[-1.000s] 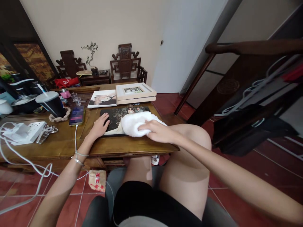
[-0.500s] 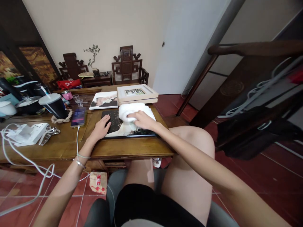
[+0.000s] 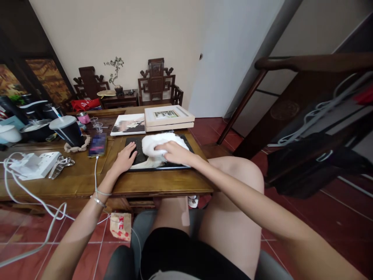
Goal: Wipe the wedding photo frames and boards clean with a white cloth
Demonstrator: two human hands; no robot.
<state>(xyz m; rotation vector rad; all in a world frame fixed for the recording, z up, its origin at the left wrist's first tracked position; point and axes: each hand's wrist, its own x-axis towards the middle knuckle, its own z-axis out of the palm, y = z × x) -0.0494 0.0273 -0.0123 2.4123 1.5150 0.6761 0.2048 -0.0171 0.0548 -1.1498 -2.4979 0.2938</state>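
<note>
On the tabletop (image 3: 163, 182), a dark photo panel (image 3: 139, 149) lies long axis sideways; the left hand (image 3: 124, 157), fingers loosely spread, gripping nothing, rests at its left end; the right hand (image 3: 175, 152) has fingers curled into a white cloth (image 3: 150, 144) over its middle

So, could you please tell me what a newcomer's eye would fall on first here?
Most likely the bright white cloth, bunched under the right hand on a dark photo near the front of the table; the left hand lies flat at the photo's left edge. Next might come the pale stack just behind the photo, and the black cup with a straw farther left.
</note>
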